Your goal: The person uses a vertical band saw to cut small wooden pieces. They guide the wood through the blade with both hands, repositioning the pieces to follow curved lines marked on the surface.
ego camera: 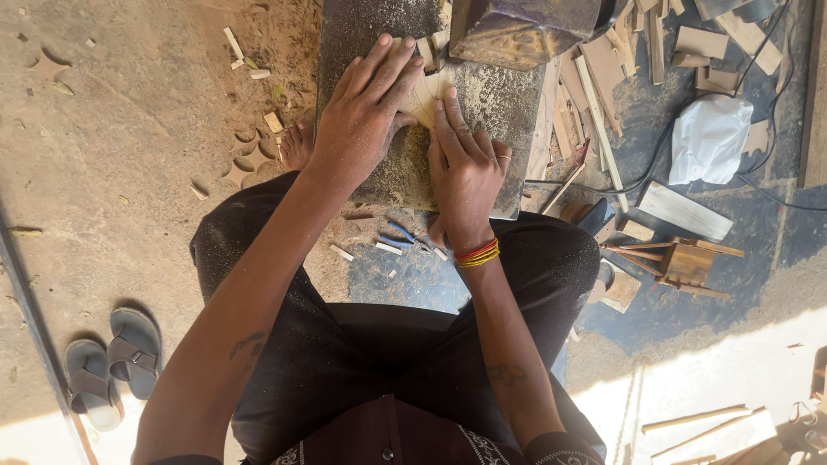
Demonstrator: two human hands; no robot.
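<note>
I sit over a dusty metal work plate [495,108] covered in sawdust. A small pale piece of wood [424,93] lies flat on it, close to a dark metal machine housing [521,30] at the far edge. My left hand [366,112] lies over the wood's left side with fingers spread. My right hand [465,164] presses the wood from the near side, index finger stretched along it. Red and yellow bangles circle my right wrist.
Wood offcuts and strips [594,95] are piled right of the plate, with a white bag [708,138], black cables and a small wooden frame [685,263]. Blue pliers [401,234] lie between my knees. Grey sandals [112,362] sit at the left. A bare foot [295,145] rests beside the plate.
</note>
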